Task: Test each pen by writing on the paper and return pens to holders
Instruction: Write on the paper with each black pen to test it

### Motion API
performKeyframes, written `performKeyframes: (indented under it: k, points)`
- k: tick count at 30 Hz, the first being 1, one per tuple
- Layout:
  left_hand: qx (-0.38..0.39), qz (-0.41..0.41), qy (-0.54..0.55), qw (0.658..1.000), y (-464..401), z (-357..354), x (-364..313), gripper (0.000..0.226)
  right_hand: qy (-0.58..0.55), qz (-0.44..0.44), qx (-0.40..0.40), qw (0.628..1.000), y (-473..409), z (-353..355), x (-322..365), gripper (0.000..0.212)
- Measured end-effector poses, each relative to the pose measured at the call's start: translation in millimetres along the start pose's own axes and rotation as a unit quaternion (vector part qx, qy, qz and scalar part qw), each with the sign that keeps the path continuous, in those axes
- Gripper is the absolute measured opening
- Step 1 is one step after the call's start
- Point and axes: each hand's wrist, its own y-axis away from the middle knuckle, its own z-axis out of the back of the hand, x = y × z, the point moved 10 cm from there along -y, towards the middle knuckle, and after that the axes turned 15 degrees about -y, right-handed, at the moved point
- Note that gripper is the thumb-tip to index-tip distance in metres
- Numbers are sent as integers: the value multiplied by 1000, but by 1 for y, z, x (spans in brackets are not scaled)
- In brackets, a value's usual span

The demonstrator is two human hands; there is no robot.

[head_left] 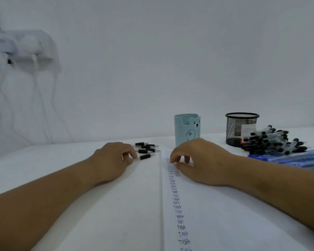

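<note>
A white paper [216, 214] with a column of handwritten "Test" words lies on the table in front of me. My right hand [201, 160] rests its bent fingertips on the paper's top edge and holds nothing. My left hand [112, 160] pinches the clear barrel of a black-grip pen [145, 156] lying on the table. Several more black-grip pens [146, 147] lie just behind it. A light blue bear pen holder [187, 127] stands behind my right hand. A black mesh holder [241, 124] stands further right.
Beside the mesh holder lies a pile of black-capped pens [272, 142], with a bundle of blue pens [297, 158] in front of it. On the wall at left hangs a white power strip [27, 49] with dangling cables.
</note>
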Motion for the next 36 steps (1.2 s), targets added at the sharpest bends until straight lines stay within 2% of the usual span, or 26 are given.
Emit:
performKeyframes:
  k: [3, 6, 9, 11, 14, 16, 19, 21, 23, 25, 27, 29, 32, 36]
  points:
    - [-26, -5, 17, 999, 2, 9, -5, 25, -1, 0, -20, 1000, 0, 3, 2, 18]
    - [-91, -12, 57, 994, 4, 26, -14, 25, -2, -3, -67, 998, 2, 12, 4, 21]
    - [-153, -64, 97, 981, 11, 43, -35, 21, 1, 2, -102, 995, 3, 20, 11, 34]
    - [-169, -107, 113, 973, 18, 46, -53, 22, 13, -6, -93, 996, 2, 21, 13, 43]
    - [-158, -104, 165, 968, 23, 44, -65, 18, 28, -36, -56, 997, -1, 15, 9, 33]
    - [-140, -72, 207, 966, 22, 41, -62, 16, 25, -55, -44, 997, -1, 14, 5, 24]
    - [-73, -8, 292, 953, 18, 29, -49, 12, 14, -82, -57, 995, 1, 20, -3, 22]
    - [-17, 42, 356, 934, 17, 18, -41, 18, 0, -93, -73, 993, 3, 23, -9, 21]
    - [26, 100, 427, 898, 18, 8, -33, 25, -12, -101, -86, 991, 4, 25, -15, 21]
    - [57, 135, 530, 835, 17, 1, -30, 28, -12, -114, -90, 989, 4, 25, -21, 24]
    - [78, 135, 612, 776, 16, -1, -34, 30, -12, -124, -90, 988, 4, 24, -25, 28]
    - [97, 123, 651, 743, 15, -1, -39, 32, -14, -127, -87, 988, 3, 23, -27, 29]
    - [125, 108, 678, 716, 16, -2, -45, 37, -16, -124, -82, 989, 3, 23, -24, 30]
    - [157, 86, 673, 718, 18, -4, -52, 37, -17, -117, -74, 990, 3, 21, -20, 29]
